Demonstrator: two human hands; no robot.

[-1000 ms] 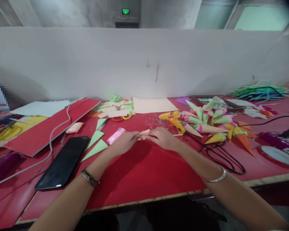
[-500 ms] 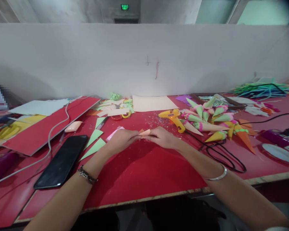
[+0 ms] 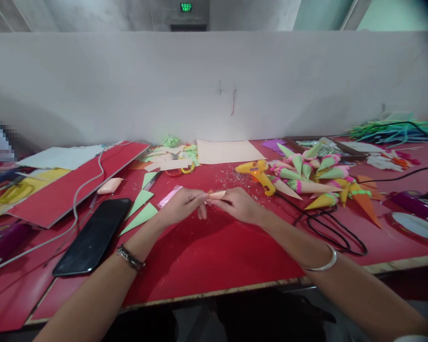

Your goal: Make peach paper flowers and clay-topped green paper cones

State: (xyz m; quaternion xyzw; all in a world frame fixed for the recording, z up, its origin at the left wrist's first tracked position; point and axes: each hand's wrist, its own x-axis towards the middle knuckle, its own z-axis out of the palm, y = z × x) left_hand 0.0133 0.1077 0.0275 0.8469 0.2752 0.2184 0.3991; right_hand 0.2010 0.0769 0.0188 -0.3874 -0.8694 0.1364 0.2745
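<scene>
Peach paper piece (image 3: 218, 194), small and seemingly curled, is held at the middle of the red table (image 3: 214, 261), about level between its near and far edges. A long red board (image 3: 89, 178) slants across the left of the table, running up to the far edge. A flat peach sheet (image 3: 228, 152) lies at the center of that far edge, while a heap of paper cones (image 3: 312, 186), mostly green, peach and yellow with pink trim, fills the right half, well back from the near edge. My black phone (image 3: 92, 237) lies face up near the front edge, at left. Between the heap and my fingers, a yellow glue gun (image 3: 259, 173) rests on its side. Pale green triangles (image 3: 141, 219) lie just beyond the phone, with a pink packet (image 3: 169, 196) beside my left hand (image 3: 181, 205). That hand pinches the piece's left end with thumb and forefinger, other fingers hanging loosely below; my right hand (image 3: 243, 205) pinches the right end. An orange sliver at my left fingertips is too small to make out.
</scene>
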